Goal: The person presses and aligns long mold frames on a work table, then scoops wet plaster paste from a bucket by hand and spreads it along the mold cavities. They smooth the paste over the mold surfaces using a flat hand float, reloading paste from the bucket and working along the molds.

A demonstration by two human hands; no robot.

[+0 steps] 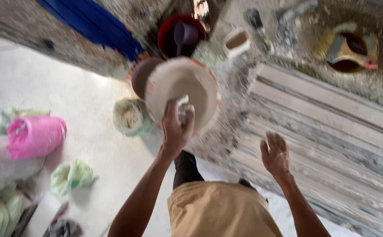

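Note:
My left hand [177,125] is raised over a round basin [174,81] coated with pale plaster, its fingers pinched on a small whitish lump [183,102]. My right hand [275,154] hangs open and empty to the right, above a stack of grey-streaked stone slabs [332,127]. Behind the basin stands a red bucket [169,30] with a dark scoop inside. The whole view is motion-blurred.
A small plastic bag of powder [129,116] lies left of the basin. A pink bag [35,135] and green bags [73,175] sit on the pale floor at left. A white cup [236,41], a blue sheet [90,22] and a yellow vessel [347,48] lie beyond.

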